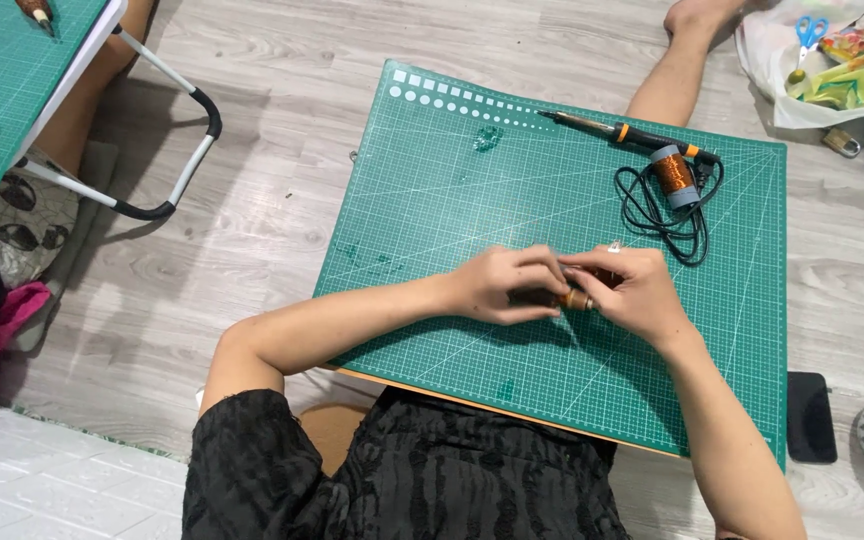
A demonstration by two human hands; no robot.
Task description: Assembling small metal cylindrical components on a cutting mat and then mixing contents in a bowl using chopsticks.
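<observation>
Both of my hands meet over the middle of a green cutting mat [432,190]. My left hand [504,283] and my right hand [630,290] together pinch a small cylindrical part with copper-coloured winding [577,299], mostly hidden by the fingers. A soldering iron [624,133] with a black and orange handle lies at the mat's far right. Beside it stands a spool of copper wire [674,172] on the iron's coiled black cord [667,215].
A black phone [811,416] lies on the wooden floor to the right of the mat. A plastic bag with scissors and wrappers [837,60] sits far right. Another person's leg [674,70] lies behind the mat. A second mat on a folding table [12,80] is at the left.
</observation>
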